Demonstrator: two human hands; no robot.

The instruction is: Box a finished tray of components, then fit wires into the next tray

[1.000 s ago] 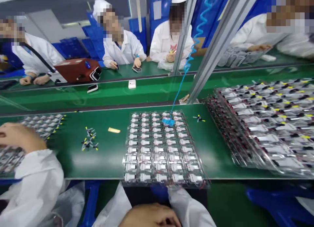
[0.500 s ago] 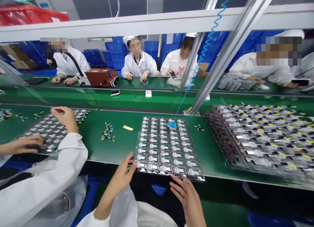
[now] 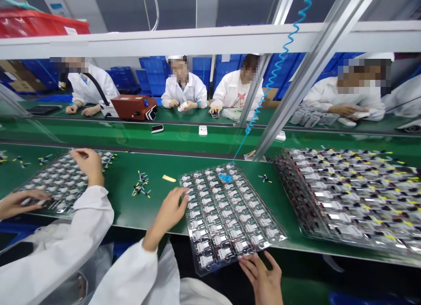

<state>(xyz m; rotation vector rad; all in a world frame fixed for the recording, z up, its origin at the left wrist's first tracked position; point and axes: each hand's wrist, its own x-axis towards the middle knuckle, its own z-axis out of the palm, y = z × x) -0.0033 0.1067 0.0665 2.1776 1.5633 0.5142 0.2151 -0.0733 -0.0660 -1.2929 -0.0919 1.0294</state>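
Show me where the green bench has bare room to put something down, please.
Bare green mat lies between the loose connectors and the left hand, and in the gap between the clear tray and the tray stack, apart from one small connector. Crowded: the tray stack and the co-worker's tray.

My tray (image 3: 198, 257) is clear plastic, packed with rows of small white parts (image 3: 230, 217); it lies skewed on the green bench (image 3: 154, 208), near corner overhanging toward me.
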